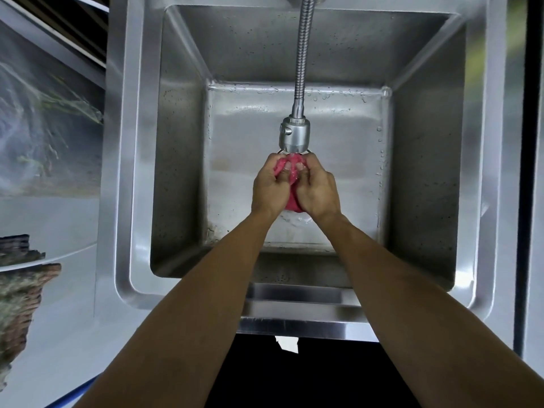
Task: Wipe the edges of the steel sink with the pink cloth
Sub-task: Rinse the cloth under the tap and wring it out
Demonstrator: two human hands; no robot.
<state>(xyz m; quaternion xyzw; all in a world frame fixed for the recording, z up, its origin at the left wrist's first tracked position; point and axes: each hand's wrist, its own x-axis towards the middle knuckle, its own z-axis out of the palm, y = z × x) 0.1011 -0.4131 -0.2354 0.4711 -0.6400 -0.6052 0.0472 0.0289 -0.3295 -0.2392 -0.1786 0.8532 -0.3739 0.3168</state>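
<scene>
Presently, both hands meet over the middle of the basin. Left hand point(269, 187) and right hand point(316, 188) press together, each grip clenched on the pink cloth point(291, 172), which is bunched into a wad between the palms. Fingers point(287, 167) dig into the cloth from above; a fold pokes out below the wrists.

Directly ahead of the grip, nearly touching the knuckles, hangs the spray head point(295, 136) of a flexible metal faucet hose point(303, 54). Whether water runs, cannot tell.

Progress, as a judgement: this looks like rinsing or wringing, a preparatory step. The cloth is held well apart from every rim of the steel sink point(138, 172), so edge wiping is not under way at this moment. Rims to the left, right, far side and near side of the grip all remain to be covered; no rim can be read as freshly wiped.

Surface: brushed steel, deep square basin, droplets scattered on the floor beyond the grip and along the wall to its right. Some grime in the floor corner, low and to the left of the grip.

Room: pale desk point(59, 319) left of the sink, a rough brownish object point(20, 295) at its far left edge, unidentified. Dark gap beneath the near rim.
</scene>
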